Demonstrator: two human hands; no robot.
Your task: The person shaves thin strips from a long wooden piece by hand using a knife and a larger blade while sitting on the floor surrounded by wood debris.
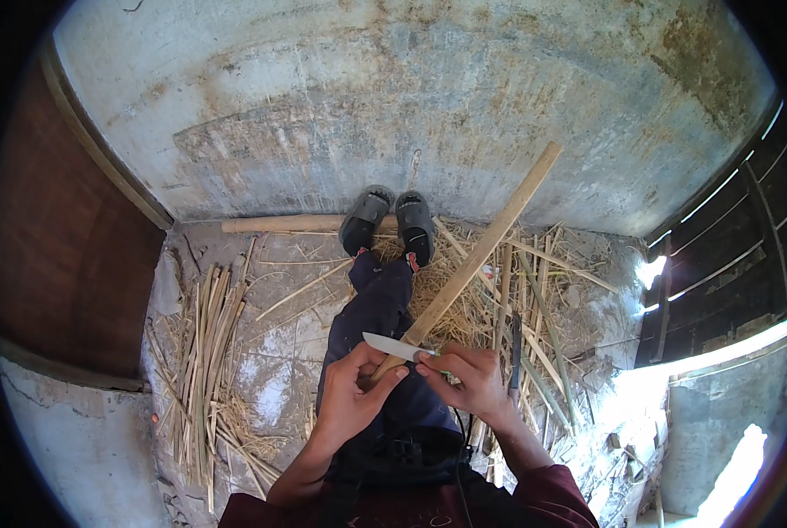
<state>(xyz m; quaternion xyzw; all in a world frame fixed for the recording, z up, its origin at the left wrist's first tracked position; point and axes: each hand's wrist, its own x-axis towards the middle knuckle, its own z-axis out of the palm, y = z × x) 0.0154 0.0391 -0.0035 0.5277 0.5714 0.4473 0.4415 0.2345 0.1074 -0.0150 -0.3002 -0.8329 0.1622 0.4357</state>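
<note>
A long, flat, pale-brown wooden strip [486,246] slants from my lap up and to the right, its far end in front of the wall. My left hand [356,392] is closed around the strip's near end, thumb on top. In my right hand [466,377] is a knife [392,345], its handle mostly hidden by the fingers. The pale blade lies across the strip, pointing left, and its tip reaches the left hand's fingers. Beside the right wrist stands a long dark tool [515,356]; its kind is unclear.
Thin split sticks [204,370] lie bundled on the floor at left. Shavings [451,317] and more sticks cover the right side. A round pole [279,224] runs along the foot of the stained wall [393,114]. My feet in grey sandals [369,216] are near it. A brown panel [72,238] stands at left.
</note>
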